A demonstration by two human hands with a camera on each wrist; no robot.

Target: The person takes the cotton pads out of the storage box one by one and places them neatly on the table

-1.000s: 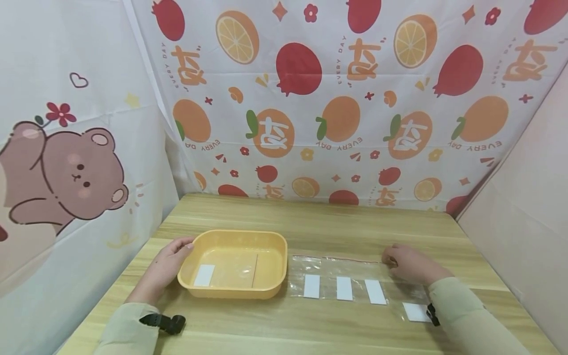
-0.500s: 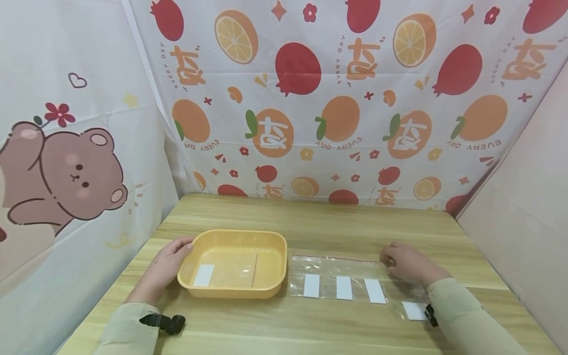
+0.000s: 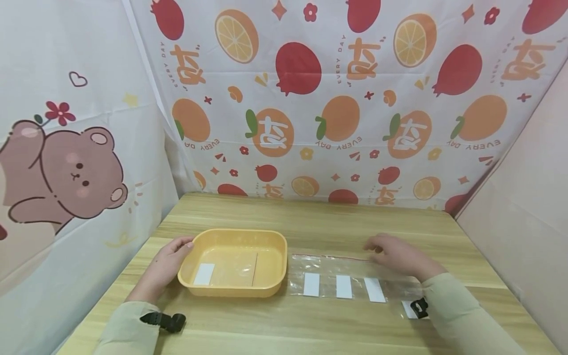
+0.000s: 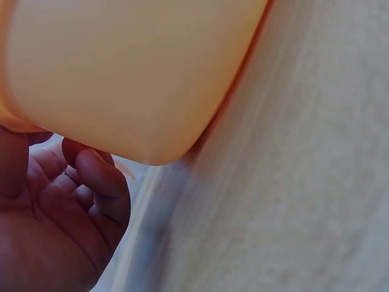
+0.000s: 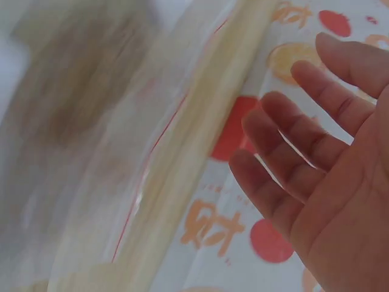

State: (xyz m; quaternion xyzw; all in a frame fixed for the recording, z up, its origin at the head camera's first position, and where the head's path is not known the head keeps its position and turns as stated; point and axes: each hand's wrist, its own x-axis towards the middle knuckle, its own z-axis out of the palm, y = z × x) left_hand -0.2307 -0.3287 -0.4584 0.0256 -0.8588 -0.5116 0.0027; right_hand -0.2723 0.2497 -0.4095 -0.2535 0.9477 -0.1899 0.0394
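Note:
At the left, my left hand [image 3: 170, 259] holds the left rim of a yellow plastic tray [image 3: 239, 292]; in the left wrist view its fingers curl against the tray's outer wall [image 4: 121, 79]. Inside the tray lies a clear zip-lock bag [image 3: 232, 268] with a white label and a red seal line. To its right, several clear zip-lock bags [image 3: 328, 267] lie overlapped in a row, each showing a white label. Above the row's right part hovers my right hand [image 3: 397, 254], holding nothing. The right wrist view shows its fingers [image 5: 285, 128] spread, apart from a bag's red seal line [image 5: 152, 149].
A wood-grain tabletop [image 3: 310, 325] carries everything. Behind it hangs a fruit-print cloth [image 3: 301, 123], with a bear-print cloth [image 3: 84, 167] on the left and a plain pale one [image 3: 523, 212] on the right. The right sleeve [image 3: 466, 310] partly covers the rightmost label.
My right hand has let go of the bag's top edge, lifted and shifted slightly left, its fingers loosening. My left hand and the tray have stayed put.

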